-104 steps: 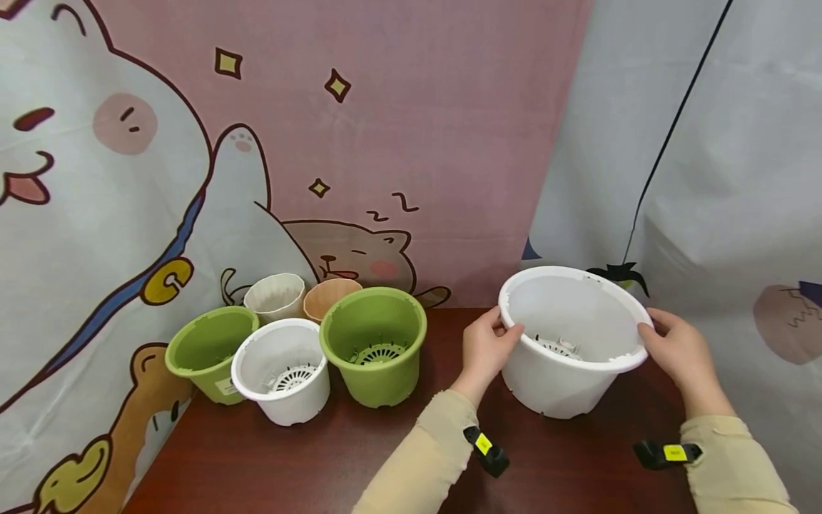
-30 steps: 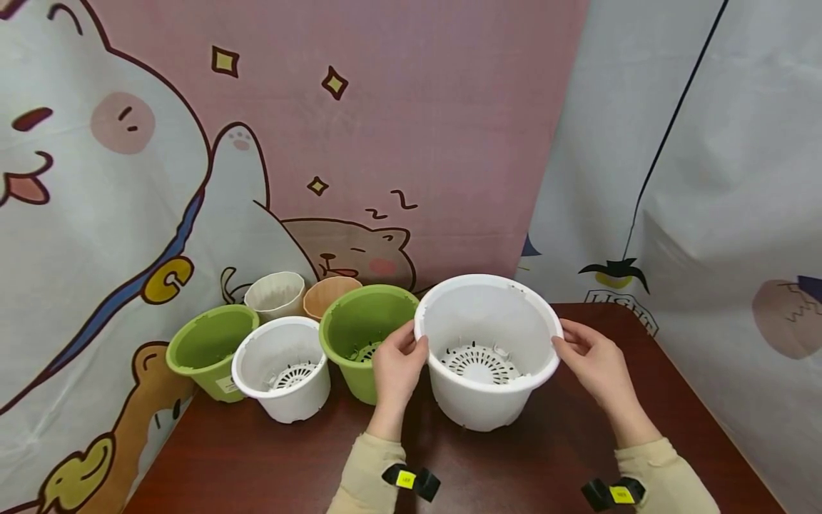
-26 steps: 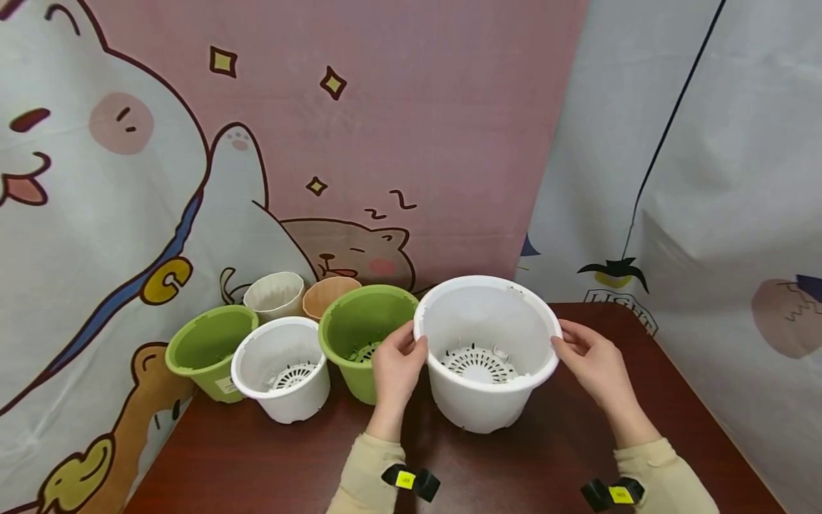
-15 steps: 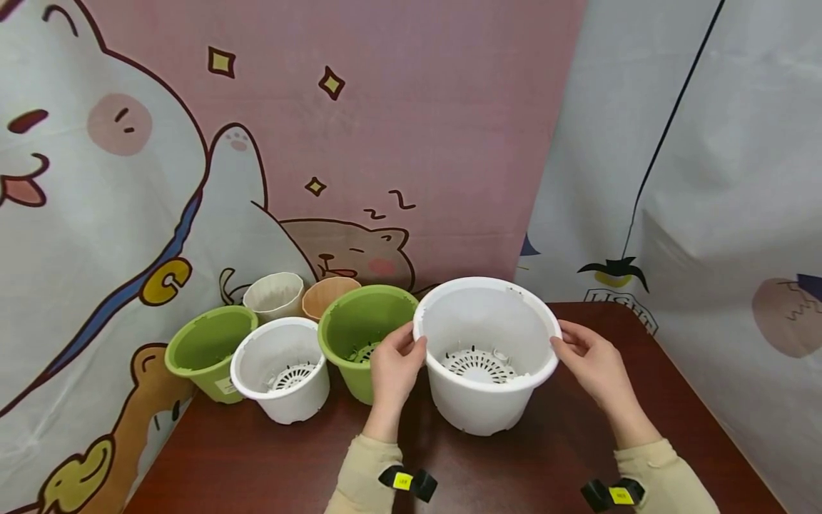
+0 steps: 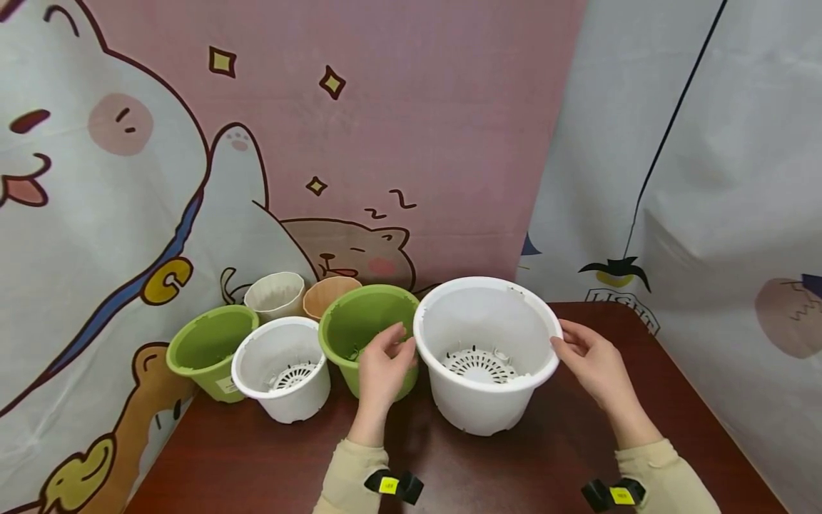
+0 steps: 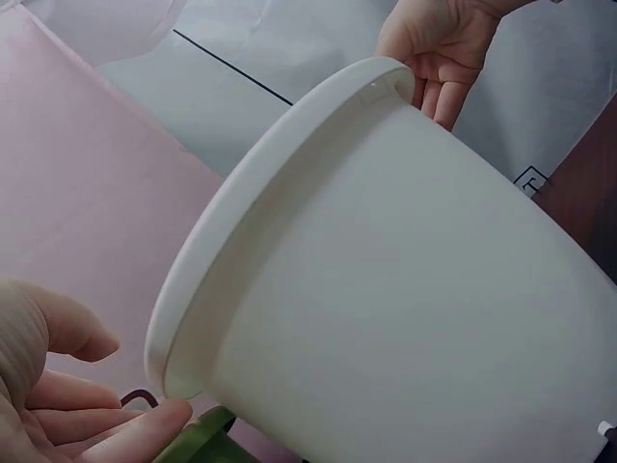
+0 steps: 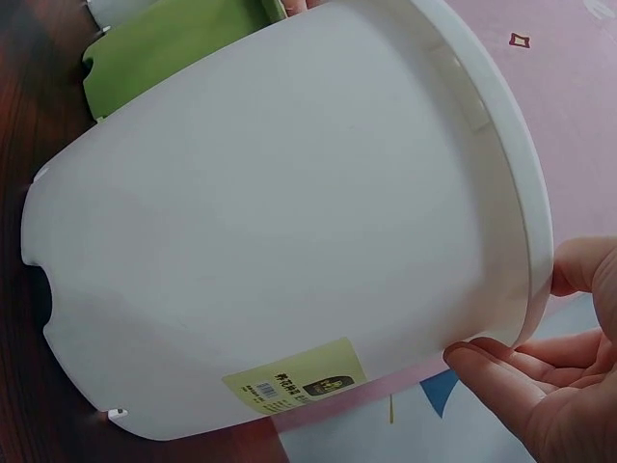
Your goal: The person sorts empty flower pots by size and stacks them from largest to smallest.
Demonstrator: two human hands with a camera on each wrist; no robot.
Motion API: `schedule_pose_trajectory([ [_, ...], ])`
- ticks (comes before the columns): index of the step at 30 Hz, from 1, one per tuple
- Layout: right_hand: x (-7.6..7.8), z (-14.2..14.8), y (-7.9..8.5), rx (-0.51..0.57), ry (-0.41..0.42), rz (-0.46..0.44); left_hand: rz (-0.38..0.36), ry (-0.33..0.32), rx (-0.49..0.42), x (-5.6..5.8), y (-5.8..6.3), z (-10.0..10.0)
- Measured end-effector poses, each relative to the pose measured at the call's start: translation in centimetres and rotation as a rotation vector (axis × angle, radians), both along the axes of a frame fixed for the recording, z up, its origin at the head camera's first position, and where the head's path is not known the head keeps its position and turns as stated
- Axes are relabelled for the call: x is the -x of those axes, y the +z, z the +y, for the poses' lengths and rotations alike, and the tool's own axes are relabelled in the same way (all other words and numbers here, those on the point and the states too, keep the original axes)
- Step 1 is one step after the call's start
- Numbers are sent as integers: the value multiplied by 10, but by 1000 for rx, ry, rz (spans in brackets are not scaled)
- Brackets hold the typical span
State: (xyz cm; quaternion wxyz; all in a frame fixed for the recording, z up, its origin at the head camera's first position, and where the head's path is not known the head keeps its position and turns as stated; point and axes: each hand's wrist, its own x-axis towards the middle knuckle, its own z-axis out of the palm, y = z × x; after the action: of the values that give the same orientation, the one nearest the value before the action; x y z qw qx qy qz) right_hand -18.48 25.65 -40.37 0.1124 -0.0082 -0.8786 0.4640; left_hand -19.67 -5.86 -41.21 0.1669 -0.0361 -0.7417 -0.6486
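A large white flower pot (image 5: 478,410) stands upright on the table, slots showing in its floor. My right hand (image 5: 594,364) pinches its right rim; in the right wrist view the thumb (image 7: 583,262) is at the rim's edge and the fingers lie under it, near a yellow label (image 7: 299,384). My left hand (image 5: 384,364) is just left of the pot, fingers loosely bent and holding nothing. The left wrist view shows a gap between its thumb (image 6: 77,326) and fingertips, close to the white rim. Behind that hand is a green pot (image 5: 343,363), partly hidden.
Left of the green pot are a smaller white pot (image 5: 292,407) and another green pot (image 5: 208,382). A cream pot (image 5: 276,310) and an orange pot (image 5: 330,289) stand behind. The dark red table (image 5: 642,371) backs onto a cartoon-printed cloth (image 5: 417,128).
Both hands moved the large white pot left, beside the green pot. Since half a second ago my left hand has let go of the rim and drawn slightly left; the right hand stays.
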Motion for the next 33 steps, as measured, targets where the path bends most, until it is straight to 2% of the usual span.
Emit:
schedule_pose_trajectory([
  [7, 0, 0, -1, -3, -2, -4, 38, 12, 77, -2, 4, -9],
  [14, 0, 0, -1, 23, 18, -8, 63, 71, 189, -3, 9, -18],
  [26, 1, 1, 2, 67, 59, -26, 68, 74, 275, 1, 13, -32],
  [33, 2, 4, 3, 145, 88, -54, 75, 77, 304, 3, 14, -39],
])
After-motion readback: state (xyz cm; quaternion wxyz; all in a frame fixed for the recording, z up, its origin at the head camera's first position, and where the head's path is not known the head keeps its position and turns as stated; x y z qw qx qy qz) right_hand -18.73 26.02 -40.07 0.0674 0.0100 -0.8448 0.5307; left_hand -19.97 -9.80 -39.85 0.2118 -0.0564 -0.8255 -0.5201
